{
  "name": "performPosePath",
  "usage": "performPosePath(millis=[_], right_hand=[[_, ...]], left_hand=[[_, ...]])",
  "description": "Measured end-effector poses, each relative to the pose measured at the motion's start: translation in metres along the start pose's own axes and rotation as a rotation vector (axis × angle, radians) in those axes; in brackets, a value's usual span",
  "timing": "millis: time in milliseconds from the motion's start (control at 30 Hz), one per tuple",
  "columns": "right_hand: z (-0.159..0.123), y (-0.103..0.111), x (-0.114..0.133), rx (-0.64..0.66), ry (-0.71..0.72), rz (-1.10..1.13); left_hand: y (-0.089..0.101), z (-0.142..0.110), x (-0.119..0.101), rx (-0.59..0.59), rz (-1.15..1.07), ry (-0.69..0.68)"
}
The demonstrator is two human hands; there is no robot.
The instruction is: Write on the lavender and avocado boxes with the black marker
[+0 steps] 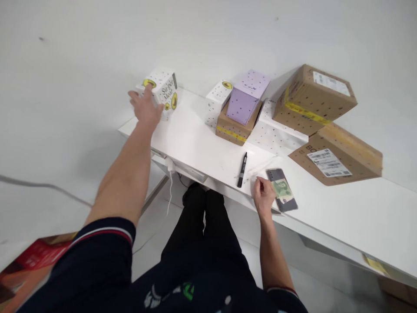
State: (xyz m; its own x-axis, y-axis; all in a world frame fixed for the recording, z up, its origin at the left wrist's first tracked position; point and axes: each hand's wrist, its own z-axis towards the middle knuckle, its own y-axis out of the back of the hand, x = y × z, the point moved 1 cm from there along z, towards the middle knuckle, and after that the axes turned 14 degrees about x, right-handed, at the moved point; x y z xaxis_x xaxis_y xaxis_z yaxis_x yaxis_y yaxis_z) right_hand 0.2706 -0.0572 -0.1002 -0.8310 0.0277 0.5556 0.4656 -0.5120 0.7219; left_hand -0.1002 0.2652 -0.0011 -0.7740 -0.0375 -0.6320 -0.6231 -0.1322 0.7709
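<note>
At the far left end of the table, a white box (166, 93) printed with avocados and "Super Meat" stands close to the wall. My left hand (147, 106) grips its near corner, thumb against the front and the other fingers spread over the top and left side. My right hand (263, 195) rests at the table's front edge with its fingers curled in; nothing shows in them. Just right of that hand lies a phone (283, 191) with a green banknote under its clear case. A black marker (242, 170) lies to the hand's left.
Mid-table, a purple box (243, 104) sits on a small brown carton (231, 134), beside a white avocado box (215, 104). Farther right are a flat white box (273, 134) and two larger cartons (316, 98). A white plug and cable (170, 165) hang at the front of the white table (195, 134).
</note>
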Motion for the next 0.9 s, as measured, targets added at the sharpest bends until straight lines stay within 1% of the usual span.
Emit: performPosePath(millis=[167, 367, 467, 500, 533, 567, 633, 667, 700, 767, 833, 900], right_hand=[[-0.001, -0.002, 0.001, -0.003, -0.009, -0.027], [-0.002, -0.002, 0.003, 0.01, 0.0, -0.001], [-0.001, -0.002, 0.004, 0.01, -0.009, 0.016], [-0.001, -0.002, 0.004, 0.012, -0.01, 0.017], [-0.001, -0.002, 0.004, 0.013, -0.006, 0.016], [-0.001, -0.002, 0.003, 0.01, 0.003, 0.014], [-0.002, -0.002, 0.003, -0.001, 0.026, 0.008], [-0.002, -0.003, 0.003, -0.006, 0.035, 0.002], [-0.002, -0.003, 0.002, -0.009, 0.041, -0.004], [-0.003, -0.004, 0.001, -0.021, 0.049, -0.014], [-0.004, -0.005, 0.0, -0.041, 0.061, -0.016], [-0.005, -0.005, -0.002, -0.069, 0.072, -0.009]], left_hand=[[-0.001, 0.03, -0.007, -0.004, 0.104, 0.132], [0.002, 0.053, -0.008, -0.025, 0.138, 0.196], [0.004, 0.054, -0.008, -0.021, 0.163, 0.24], [0.003, 0.052, -0.009, -0.033, 0.178, 0.234], [0.0, 0.048, -0.012, -0.054, 0.183, 0.198], [-0.004, 0.042, -0.017, -0.078, 0.175, 0.13], [-0.019, 0.028, -0.034, -0.113, 0.084, -0.082], [-0.031, 0.02, -0.047, -0.087, 0.03, -0.202], [-0.044, 0.013, -0.06, -0.055, -0.023, -0.27], [-0.076, 0.003, -0.089, 0.054, -0.178, -0.35], [-0.105, 0.0, -0.117, 0.155, -0.327, -0.363], [-0.126, 0.002, -0.136, 0.183, -0.455, -0.342]])
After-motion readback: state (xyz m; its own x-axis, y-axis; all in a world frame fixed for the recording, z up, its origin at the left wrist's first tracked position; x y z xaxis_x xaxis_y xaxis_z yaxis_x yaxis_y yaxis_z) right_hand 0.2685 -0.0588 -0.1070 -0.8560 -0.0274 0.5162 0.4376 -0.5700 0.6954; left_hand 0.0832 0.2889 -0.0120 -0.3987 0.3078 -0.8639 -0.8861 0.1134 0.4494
